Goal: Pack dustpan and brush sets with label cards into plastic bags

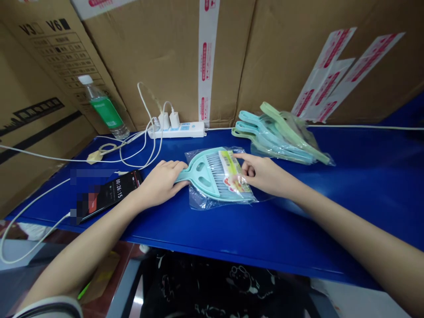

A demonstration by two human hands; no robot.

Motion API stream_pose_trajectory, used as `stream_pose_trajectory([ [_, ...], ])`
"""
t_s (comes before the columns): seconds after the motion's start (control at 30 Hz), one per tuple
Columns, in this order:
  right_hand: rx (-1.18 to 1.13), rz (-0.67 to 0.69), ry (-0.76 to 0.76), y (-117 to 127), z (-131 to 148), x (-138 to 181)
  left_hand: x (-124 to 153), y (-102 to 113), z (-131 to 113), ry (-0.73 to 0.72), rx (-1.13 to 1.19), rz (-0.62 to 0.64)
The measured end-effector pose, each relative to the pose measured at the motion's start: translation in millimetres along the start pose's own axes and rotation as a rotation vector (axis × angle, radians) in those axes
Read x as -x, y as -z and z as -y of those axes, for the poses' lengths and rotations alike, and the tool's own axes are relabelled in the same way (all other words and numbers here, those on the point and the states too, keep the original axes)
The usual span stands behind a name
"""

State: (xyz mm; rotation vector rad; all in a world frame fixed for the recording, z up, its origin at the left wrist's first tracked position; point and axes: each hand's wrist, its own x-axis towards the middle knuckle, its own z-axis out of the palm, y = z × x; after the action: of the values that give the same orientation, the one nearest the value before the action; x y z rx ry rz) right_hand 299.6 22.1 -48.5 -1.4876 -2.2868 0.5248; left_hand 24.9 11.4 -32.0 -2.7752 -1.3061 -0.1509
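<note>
A light-blue dustpan and brush set (pixel 202 174) lies in a clear plastic bag on the blue table, its handle pointing left. A printed label card (pixel 231 170) sits over the brush bristles inside the bag. My left hand (pixel 164 183) is closed around the handle. At the bag's right edge, my right hand (pixel 261 173) has its index finger stretched onto the label card, the other fingers curled in. Whether that hand pinches the plastic is hard to see.
More bagged blue and green dustpan sets (pixel 281 134) are piled at the back right. A white power strip (pixel 180 130) with chargers, looping cables, a plastic bottle (pixel 107 110) and a phone (pixel 112 194) occupy the left. Cardboard (pixel 159 48) walls the back.
</note>
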Motion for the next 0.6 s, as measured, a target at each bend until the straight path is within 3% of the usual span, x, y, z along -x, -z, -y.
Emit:
stream_pose_trajectory([
  [0.13,-0.011,-0.085,0.11,6.0,-9.7,0.3,2.1,7.0,5.4,-0.024,0.049,0.048],
  [0.37,0.156,-0.351,0.15,18.5,-2.7,-2.7,7.5,18.8,15.1,-0.064,0.096,0.128],
  [0.6,-0.032,-0.305,0.236,8.4,17.7,-52.2,5.9,11.8,11.4,-0.11,0.071,0.181],
])
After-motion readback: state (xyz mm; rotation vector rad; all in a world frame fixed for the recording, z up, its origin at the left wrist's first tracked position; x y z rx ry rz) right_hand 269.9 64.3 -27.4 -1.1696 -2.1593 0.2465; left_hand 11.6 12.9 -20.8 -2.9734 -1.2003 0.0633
